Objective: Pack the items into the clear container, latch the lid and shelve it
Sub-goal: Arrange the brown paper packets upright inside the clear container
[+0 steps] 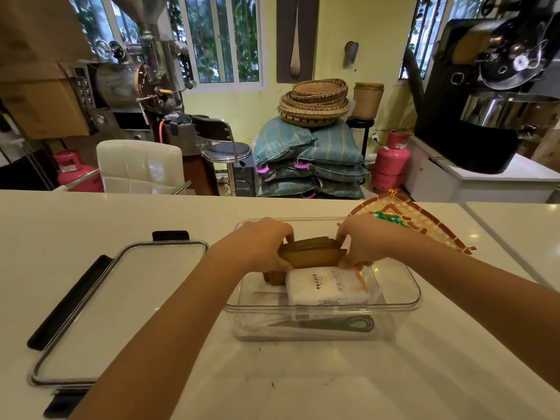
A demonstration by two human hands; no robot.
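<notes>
A clear plastic container (406,301) stands open on the white counter in front of me. Inside it lie a white packet with printed writing (325,286) and, along the near wall, a dark scissors-like tool (339,324). Both hands hold a stack of brown paper filters (312,253) just over the container's far half. My left hand (260,244) grips the stack's left end, my right hand (360,241) its right end. The container's lid (121,304), clear with black latches, lies flat on the counter to the left.
A woven bamboo tray (424,222) holding a green packet (391,219) sits beyond the container at the right. Past the counter's far edge stand a white chair (141,165), a stool, stacked sacks, pink gas cylinders and roasting machines.
</notes>
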